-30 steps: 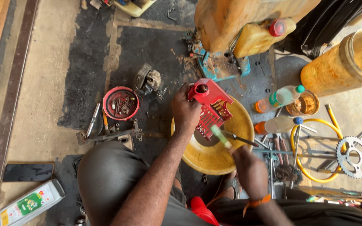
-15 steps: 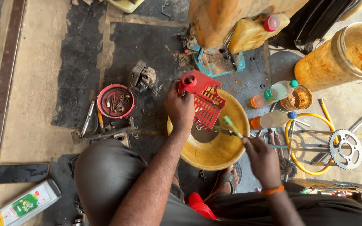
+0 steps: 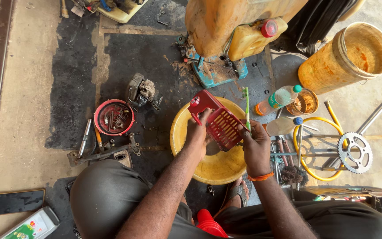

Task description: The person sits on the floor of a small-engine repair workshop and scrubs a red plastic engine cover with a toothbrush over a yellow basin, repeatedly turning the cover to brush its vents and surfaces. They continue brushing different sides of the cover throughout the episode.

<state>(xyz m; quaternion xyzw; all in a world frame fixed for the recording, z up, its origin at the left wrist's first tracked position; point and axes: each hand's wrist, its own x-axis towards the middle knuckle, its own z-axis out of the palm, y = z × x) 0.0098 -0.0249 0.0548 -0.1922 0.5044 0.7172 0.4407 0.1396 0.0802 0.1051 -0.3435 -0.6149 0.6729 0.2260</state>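
My left hand (image 3: pixel 198 131) grips a red slotted plastic cover (image 3: pixel 217 119) and holds it tilted over a yellow bowl (image 3: pixel 208 170) on the floor. My right hand (image 3: pixel 254 146) holds a green toothbrush (image 3: pixel 246 106) upright, bristles at the top, right against the cover's right edge. Both hands are above the bowl, between my knees.
A red dish of screws (image 3: pixel 113 117) and a small engine part (image 3: pixel 143 92) lie at left, with metal tools (image 3: pixel 98 150) below. An orange bucket (image 3: pixel 348 57), two bottles (image 3: pixel 279 98), a sprocket (image 3: pixel 354 152), a yellow hose (image 3: pixel 308 163) and a yellow jerrycan (image 3: pixel 248 40) are at right and back.
The red cover has been turned and lowered over the bowl. My right hand has risen to the cover's edge, and the toothbrush now points up instead of left.
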